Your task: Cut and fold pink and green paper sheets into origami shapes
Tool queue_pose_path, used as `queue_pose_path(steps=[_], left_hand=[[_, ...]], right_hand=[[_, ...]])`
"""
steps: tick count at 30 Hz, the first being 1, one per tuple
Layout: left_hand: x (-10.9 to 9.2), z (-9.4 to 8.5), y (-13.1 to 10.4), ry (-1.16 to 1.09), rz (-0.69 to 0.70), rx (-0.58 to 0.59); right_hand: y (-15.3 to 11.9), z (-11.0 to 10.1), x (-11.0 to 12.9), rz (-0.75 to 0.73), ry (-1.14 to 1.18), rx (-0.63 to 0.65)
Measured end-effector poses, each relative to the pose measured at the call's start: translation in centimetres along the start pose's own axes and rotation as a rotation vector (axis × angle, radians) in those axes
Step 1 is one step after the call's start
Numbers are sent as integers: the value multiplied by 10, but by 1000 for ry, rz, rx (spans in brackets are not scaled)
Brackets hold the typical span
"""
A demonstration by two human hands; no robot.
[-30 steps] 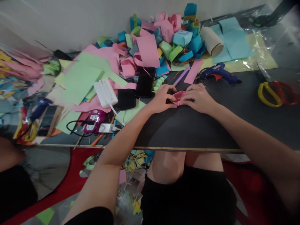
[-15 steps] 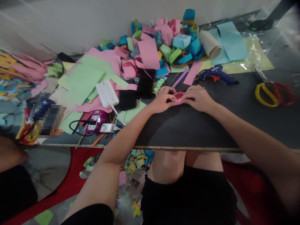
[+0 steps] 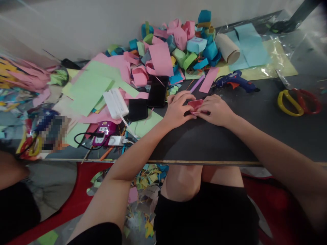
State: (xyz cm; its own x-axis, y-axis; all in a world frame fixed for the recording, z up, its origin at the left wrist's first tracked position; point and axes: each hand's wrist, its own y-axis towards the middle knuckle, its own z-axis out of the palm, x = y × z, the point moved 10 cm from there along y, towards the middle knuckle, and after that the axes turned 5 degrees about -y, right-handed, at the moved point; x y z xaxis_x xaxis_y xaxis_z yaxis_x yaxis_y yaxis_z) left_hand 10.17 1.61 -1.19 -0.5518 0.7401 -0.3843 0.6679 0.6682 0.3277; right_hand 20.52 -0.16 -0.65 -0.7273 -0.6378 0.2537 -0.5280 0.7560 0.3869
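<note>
A small folded piece of pink paper [image 3: 195, 103] sits between my two hands, just above the dark table [image 3: 204, 143]. My left hand [image 3: 178, 108] pinches its left side, thumb below and fingers curled over the top. From the other side, my right hand [image 3: 215, 109] closes on its right part and lower edge. My fingers hide much of the fold. Beyond my hands lie a purple strip [image 3: 197, 84] and a flat pink paper strip [image 3: 208, 80]. A blue glue gun [image 3: 236, 81] rests to the right of these.
A heap of folded paper pieces [image 3: 180, 39] lies against the wall. Scissors [image 3: 290, 102] are at the right. On the left are green sheets [image 3: 89, 85], a white power strip [image 3: 115, 103], a black phone [image 3: 157, 92] and a purple socket adapter [image 3: 105, 133]. Another person's arm shows far left.
My left hand has moved slightly down and its fingers have spread further over the pink paper. The right fingers have shifted left and down along its lower edge.
</note>
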Motion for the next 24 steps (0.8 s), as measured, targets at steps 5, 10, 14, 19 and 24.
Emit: queue_pose_path(steps=[5, 10, 14, 19, 24], left_hand=[[1, -1, 2, 1, -6, -47], [6, 1, 2, -14, -43, -28], [9, -2, 2, -27, -48, -42], [2, -7, 1, -5, -10, -62], [-5, -5, 2, 6, -23, -42]], right_hand=[[0, -16, -9, 26, -102, -81], [0, -13, -9, -21, -148, -12], [1, -9, -12, -11, -126, 22], [2, -10, -10, -23, -74, 7], [2, -9, -5, -55, -108, 41]])
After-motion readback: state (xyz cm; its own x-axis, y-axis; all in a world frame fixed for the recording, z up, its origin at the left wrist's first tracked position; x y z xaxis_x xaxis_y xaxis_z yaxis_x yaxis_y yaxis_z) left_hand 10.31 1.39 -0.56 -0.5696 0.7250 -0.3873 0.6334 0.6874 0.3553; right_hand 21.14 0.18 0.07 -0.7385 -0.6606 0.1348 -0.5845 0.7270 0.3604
